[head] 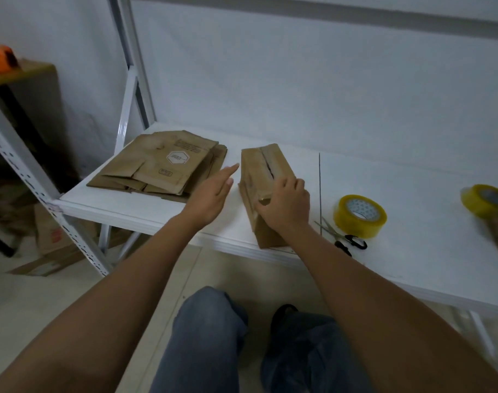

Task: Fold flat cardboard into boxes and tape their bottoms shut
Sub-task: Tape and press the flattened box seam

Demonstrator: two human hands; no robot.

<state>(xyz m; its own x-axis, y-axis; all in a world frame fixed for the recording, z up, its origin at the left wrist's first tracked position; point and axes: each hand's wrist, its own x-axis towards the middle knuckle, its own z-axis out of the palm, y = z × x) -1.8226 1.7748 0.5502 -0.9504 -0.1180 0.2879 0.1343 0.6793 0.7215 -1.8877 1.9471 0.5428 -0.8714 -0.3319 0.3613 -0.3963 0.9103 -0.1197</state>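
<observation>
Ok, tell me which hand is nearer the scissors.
Right. The right hand rests on the box, just left of the scissors; the left hand hovers farther left, beyond the box.

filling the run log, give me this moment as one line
right hand presses folded box flaps | left hand open, free beside box | tape roll, scissors idle right
</observation>
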